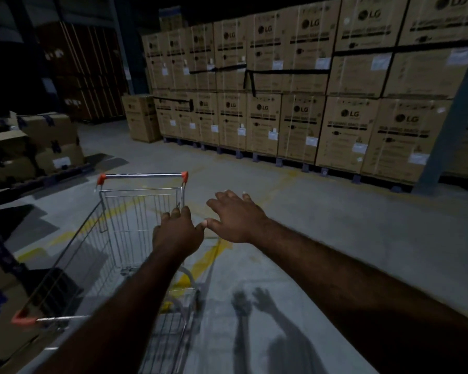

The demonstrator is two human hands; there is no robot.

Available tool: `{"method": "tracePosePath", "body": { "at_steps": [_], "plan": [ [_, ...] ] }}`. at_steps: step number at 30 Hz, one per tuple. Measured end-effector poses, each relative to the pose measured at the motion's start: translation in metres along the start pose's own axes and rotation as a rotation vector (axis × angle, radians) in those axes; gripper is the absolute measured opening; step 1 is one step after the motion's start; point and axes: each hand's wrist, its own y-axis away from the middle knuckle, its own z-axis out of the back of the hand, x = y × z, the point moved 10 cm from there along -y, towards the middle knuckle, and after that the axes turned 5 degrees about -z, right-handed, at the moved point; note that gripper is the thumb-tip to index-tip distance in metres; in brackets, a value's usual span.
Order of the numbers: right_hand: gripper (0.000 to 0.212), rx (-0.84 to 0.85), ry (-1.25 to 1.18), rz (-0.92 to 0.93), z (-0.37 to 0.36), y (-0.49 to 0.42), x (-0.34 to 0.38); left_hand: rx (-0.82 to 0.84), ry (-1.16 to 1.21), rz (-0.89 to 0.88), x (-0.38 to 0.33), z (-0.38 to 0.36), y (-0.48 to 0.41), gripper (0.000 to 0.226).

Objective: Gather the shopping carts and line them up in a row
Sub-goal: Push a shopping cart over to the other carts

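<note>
The fingers of the left hand (177,234) are curled over the top wire of the shopping cart (141,189), gripping its right-hand rim partway along the basket, knuckles up. The right hand (237,221) holds nothing. Its fingers (222,197) are spread and fairly straight, palm down, over the bare concrete floor (335,225). It hangs just to the right of the cart, with its thumb tip almost meeting the left hand.

The cart is the only one in view, low and left of centre. Its long axis runs away from the person, leaning a little left. A bar with orange end caps (143,175) crosses the far end (likely the push handle, which would put the nose nearest the body). An orange corner piece (22,318) shows at the near left.

The free right hand lies off the cart's right side, so any second grip means reaching left across to the same rim or forward to the far bar. With only a one-handed side grip, the cart will probably swing rather than roll straight.

A worn yellow floor line (200,263) passes beneath the basket. Tall stacks of LG cartons (303,125) stand well apart ahead and right, and loose cardboard boxes (49,136) sit at the left.
</note>
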Motion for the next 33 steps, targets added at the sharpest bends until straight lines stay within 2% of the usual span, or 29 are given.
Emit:
{"method": "tracePosePath", "body": {
  "at_steps": [6,11,21,28,33],
  "plan": [
    [0.062,-0.005,-0.012,0.048,-0.006,-0.129,-0.039,-0.045,-0.008,0.057,0.023,-0.014,-0.122,0.068],
    [0.061,-0.011,-0.030,0.166,-0.035,-0.237,-0.069,-0.060,0.012,0.147,0.050,-0.048,-0.221,0.059],
    [0.049,0.073,-0.075,0.374,-0.092,-0.458,-0.133,-0.058,0.057,0.435,0.109,-0.108,-0.412,0.060],
    [0.041,0.190,-0.059,0.539,-0.152,-0.588,-0.112,-0.110,0.080,0.591,0.174,-0.138,-0.498,0.046],
    [0.019,0.368,0.086,0.649,-0.229,-0.648,-0.086,-0.135,0.162,0.708,0.248,-0.177,-0.548,0.038]
  ]
}}
